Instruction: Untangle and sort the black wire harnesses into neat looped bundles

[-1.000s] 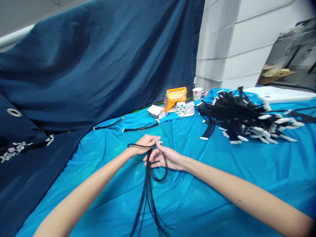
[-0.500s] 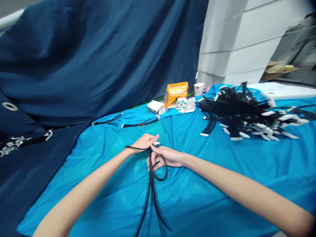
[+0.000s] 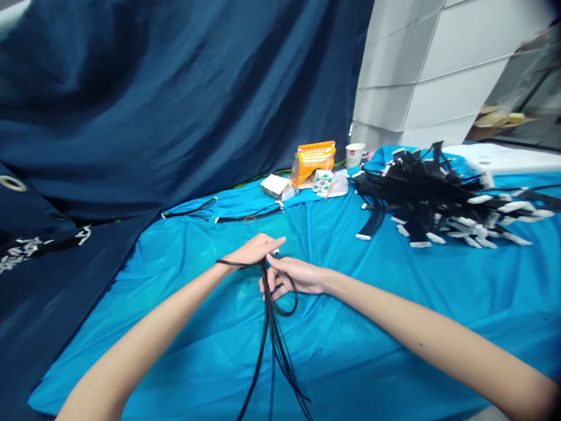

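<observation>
A bundle of thin black cables (image 3: 274, 327) hangs from between my two hands, its loose ends spreading toward the front of the table. My left hand (image 3: 254, 249) is closed on the top of the bundle, and one strand runs back across its wrist. Just to the right, my right hand (image 3: 298, 275) pinches the bundle with thumb and fingers, and a loop of cable curls beneath its fingers. A small white connector (image 3: 276, 251) pokes out between the hands. The spot where the fingers meet the cables is partly hidden.
A large heap of black cables with white ends (image 3: 421, 193) lies at right. Two thin cable bundles lie behind my hands, one near a rubber band (image 3: 249, 220). Farther back stand an orange bag (image 3: 313, 161), a small box (image 3: 275, 186) and a paper cup (image 3: 355, 155).
Both hands keep their hold and have hardly moved. The hanging cable ends have swung slightly to the right, and the view has shifted a little.
</observation>
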`<state>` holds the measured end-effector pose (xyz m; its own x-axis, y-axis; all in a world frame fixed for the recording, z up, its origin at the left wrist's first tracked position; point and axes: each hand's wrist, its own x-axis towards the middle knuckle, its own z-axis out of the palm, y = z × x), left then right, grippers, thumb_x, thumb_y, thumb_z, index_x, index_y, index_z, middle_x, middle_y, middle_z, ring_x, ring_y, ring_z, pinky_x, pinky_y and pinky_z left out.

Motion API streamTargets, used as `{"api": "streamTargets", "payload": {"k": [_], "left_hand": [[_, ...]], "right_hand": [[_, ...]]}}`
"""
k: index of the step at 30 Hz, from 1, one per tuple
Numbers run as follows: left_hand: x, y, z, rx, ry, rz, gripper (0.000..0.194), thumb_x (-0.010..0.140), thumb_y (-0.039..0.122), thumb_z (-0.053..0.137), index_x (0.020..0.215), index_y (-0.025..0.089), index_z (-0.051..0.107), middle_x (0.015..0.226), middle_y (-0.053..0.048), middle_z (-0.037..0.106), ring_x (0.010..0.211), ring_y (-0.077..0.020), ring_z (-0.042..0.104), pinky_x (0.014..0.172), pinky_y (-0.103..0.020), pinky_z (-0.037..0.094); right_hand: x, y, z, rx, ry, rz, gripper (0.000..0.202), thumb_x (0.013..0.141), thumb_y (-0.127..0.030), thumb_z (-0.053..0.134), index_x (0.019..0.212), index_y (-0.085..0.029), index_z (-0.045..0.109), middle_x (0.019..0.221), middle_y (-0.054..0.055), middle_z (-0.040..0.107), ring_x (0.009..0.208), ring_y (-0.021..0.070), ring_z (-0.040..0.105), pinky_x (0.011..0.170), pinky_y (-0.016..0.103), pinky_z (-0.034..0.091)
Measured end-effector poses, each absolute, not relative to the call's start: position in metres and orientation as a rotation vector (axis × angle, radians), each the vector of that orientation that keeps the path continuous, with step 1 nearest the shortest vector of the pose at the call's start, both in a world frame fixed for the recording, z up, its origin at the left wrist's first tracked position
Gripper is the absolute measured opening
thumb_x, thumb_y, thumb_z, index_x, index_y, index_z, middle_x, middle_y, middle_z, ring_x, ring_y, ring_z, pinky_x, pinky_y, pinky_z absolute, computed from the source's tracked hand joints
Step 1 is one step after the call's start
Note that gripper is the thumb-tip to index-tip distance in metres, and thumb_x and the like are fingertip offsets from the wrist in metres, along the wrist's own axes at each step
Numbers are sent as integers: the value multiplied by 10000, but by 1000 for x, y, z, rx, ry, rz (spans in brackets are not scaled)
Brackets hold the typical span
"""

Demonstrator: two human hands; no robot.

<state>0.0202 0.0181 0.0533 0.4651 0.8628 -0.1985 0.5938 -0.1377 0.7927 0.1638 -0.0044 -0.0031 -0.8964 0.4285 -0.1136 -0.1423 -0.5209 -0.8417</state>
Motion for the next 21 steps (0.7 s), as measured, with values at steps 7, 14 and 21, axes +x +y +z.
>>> {"api": "streamTargets", "payload": {"k": [7, 14, 21], "left_hand": [[-2, 16, 53, 1366, 1295, 849, 450, 819, 492, 450, 514, 193, 308, 430, 63, 243, 418, -70, 198, 459, -262, 172], [8, -1, 43, 821, 1037, 1080, 476, 887, 325, 365, 446, 183, 255, 369, 61, 190, 328, -49, 162, 380, -203, 195], [45, -32, 32, 557, 815, 1120, 358, 831, 230, 453, 483, 175, 388, 376, 81, 292, 316, -28, 191, 773, -373, 491]], "right_hand": [[174, -3, 13, -498, -1589, 2352, 345, 677, -413, 717, 716, -87, 610, 729, 73, 657, 709, 151, 644, 743, 315, 502], [209, 24, 34, -619, -1878, 1605, 312, 781, -441, 589, 722, -136, 558, 637, 2, 598, 575, 103, 581, 571, 234, 460], [192, 35, 9, -872, -1902, 1006, 247, 857, -366, 466, 762, -154, 552, 571, -4, 583, 531, 125, 561, 534, 236, 413]]}}
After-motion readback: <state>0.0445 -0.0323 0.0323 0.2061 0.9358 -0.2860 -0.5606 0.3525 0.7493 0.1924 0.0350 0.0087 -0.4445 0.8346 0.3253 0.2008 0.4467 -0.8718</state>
